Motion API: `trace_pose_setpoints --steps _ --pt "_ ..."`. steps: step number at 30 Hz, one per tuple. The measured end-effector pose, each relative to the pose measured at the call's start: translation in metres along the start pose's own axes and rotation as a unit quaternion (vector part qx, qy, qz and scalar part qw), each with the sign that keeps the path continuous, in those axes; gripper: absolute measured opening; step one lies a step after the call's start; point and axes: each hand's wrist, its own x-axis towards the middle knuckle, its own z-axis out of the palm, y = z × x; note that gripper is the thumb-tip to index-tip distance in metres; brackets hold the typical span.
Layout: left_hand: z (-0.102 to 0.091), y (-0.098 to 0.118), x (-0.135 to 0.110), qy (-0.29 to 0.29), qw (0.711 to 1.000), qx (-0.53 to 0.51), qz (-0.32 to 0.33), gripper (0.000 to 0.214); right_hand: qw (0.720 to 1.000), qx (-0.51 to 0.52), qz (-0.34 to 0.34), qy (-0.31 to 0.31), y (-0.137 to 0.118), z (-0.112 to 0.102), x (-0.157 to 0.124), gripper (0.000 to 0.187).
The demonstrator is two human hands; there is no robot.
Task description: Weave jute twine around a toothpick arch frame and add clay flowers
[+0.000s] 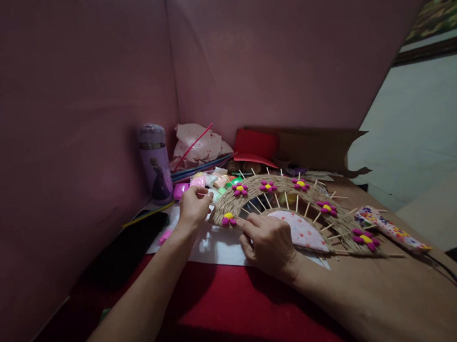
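Note:
A half-round fan (pixel 251 186) of wound twine on thin wooden sticks lies tilted on the table. Magenta flowers (pixel 268 186) with yellow centres are spaced along its band, and a dotted white cloth half-circle (pixel 297 230) fills its inner part. My right hand (pixel 269 244) is closed at the fan's lower left, its fingers curled on the sticks beside the cloth. Just off the fan's left end, my left hand (pixel 195 204) has thumb and fingertips pinched together close to the stick tips; whatever they hold is too small to make out.
Packets of coloured clay (pixel 198 180) lie behind the fan, near a purple bottle (pixel 155 163). A flower-patterned glue gun (pixel 392 231) with a black cord rests at right. A black phone-like slab (pixel 144 232) lies at left. Pink panels (pixel 272 53) stand behind.

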Motion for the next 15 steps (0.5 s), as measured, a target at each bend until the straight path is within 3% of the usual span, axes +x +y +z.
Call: trace_pose_setpoints --steps 7,12,15 --pt "0.0012 -0.0024 0.0012 0.014 1.000 -0.010 0.004 0.019 1.000 -0.001 -0.002 -0.014 -0.0038 0.0016 -0.0010 0.031" --pt "0.0003 0.0003 -0.0005 0.011 1.000 -0.011 -0.001 0.020 0.999 -0.008 0.025 0.028 0.0005 -0.0002 0.0010 0.022" --pt "0.0001 0.0004 -0.0008 0.012 1.000 -0.008 0.002 0.019 0.999 -0.002 0.032 0.015 0.0016 -0.0008 0.0019 0.019"
